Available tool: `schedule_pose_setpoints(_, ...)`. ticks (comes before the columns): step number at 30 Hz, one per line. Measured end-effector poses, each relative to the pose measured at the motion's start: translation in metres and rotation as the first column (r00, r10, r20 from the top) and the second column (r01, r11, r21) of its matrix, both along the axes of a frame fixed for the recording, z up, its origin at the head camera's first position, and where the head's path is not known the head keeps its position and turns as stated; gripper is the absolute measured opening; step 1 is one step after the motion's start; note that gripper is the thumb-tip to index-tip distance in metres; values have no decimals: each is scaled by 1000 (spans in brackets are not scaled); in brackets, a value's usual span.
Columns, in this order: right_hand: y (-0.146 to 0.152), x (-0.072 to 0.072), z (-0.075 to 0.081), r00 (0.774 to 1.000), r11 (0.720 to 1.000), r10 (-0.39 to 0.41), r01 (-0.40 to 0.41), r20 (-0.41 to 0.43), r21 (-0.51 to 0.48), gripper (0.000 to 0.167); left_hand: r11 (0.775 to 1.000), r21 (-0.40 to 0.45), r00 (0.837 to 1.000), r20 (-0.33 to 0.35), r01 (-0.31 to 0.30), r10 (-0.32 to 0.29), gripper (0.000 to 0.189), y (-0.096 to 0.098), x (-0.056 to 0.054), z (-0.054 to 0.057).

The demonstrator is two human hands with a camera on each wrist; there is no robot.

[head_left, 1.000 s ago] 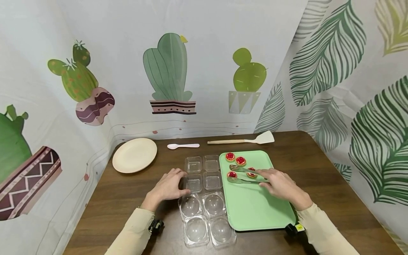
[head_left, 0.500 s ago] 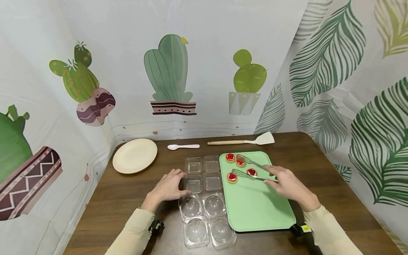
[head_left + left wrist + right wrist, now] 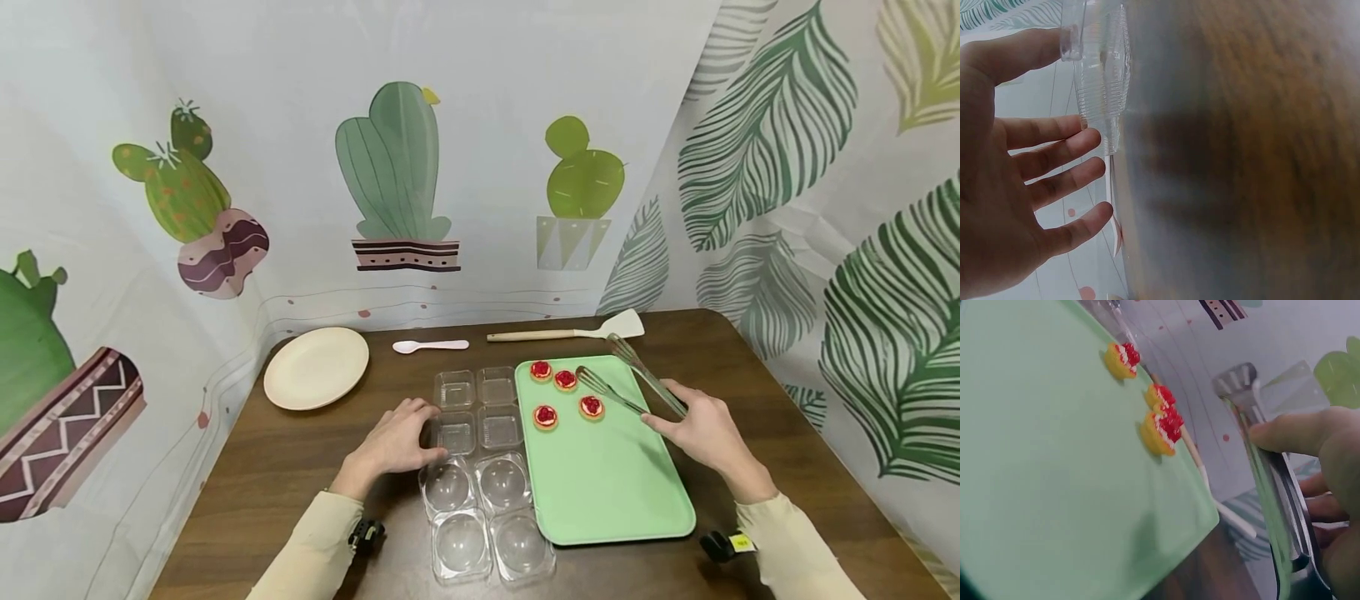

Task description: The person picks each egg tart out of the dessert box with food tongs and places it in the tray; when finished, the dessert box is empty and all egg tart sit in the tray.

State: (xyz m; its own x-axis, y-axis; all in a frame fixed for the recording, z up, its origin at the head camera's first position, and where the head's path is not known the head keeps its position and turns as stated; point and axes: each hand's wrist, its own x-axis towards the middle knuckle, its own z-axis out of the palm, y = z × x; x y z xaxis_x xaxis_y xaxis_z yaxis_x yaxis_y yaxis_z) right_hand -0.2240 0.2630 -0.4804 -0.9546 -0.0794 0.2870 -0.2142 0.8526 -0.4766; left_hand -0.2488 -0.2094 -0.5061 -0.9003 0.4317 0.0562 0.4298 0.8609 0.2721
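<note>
My right hand (image 3: 708,425) holds a pair of metal tongs (image 3: 648,373) by the handle end, over the right side of the green tray (image 3: 600,492). The two arms of the tongs are spread apart, with nothing between them. Several small tarts with red topping, one of them a front-right tart (image 3: 591,407), sit on the tray's far left part. My left hand (image 3: 397,435) rests beside the clear plastic containers (image 3: 455,432), fingers spread and fairly straight. In the left wrist view, its thumb and index fingertip touch the clear plastic (image 3: 1100,81).
Hinged clear domed lids (image 3: 461,543) lie toward me, left of the tray. Along the table's back are a cream plate (image 3: 317,368), a pale pink spoon (image 3: 431,345) and a white spatula (image 3: 622,325) with a wooden handle. A patterned cloth hangs behind.
My right hand has drawn the tongs to the right, away from the tarts, and their arms have spread wider. The tarts stay in place on the tray. My left hand has not moved.
</note>
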Motion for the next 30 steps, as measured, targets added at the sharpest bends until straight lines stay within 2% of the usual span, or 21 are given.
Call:
schedule_pose_setpoints(4,8,1,-2,997,997,-76,76,13,-11,64,1000,2,1000,2,-3,3,69,0,0,-1)
schedule_pose_setpoints(8,17,1,-4,993,993,-120,121,21,-13,63,1000,-4,1000,5,-5,5,69,-1,1,-3)
schedule_pose_setpoints(17,32,1,-13,966,976,-214,216,146,8,80,1000,2,1000,-6,1,-1,68,0,0,-3)
schedule_pose_setpoints(30,49,-1,-31,949,972,-234,236,210,16,83,1000,8,1000,6,-4,4,69,0,0,-1)
